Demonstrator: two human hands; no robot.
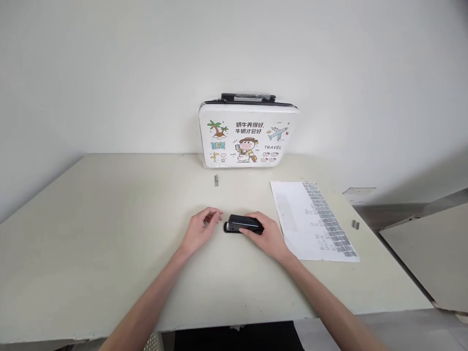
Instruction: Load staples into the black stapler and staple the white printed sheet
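A black stapler [245, 223] lies on the table with its front end pointing left. My right hand [268, 235] grips its back part, thumb on the near side and fingers over the far side. Just left of the stapler's front end is my left hand [200, 228], apart from it. Its fingers are curled in with thumb and forefinger close together; whatever may be between them is too small to make out. A printed white sheet of paper [292, 243] lies right of the stapler, partly behind my right hand.
A white cartoon-printed case [250, 161] with a black handle [248, 97] stands against the wall. One small grey metal piece [216, 180], perhaps staples, lies before it; another grey piece [355, 224] is near the right edge of the table [91, 243].
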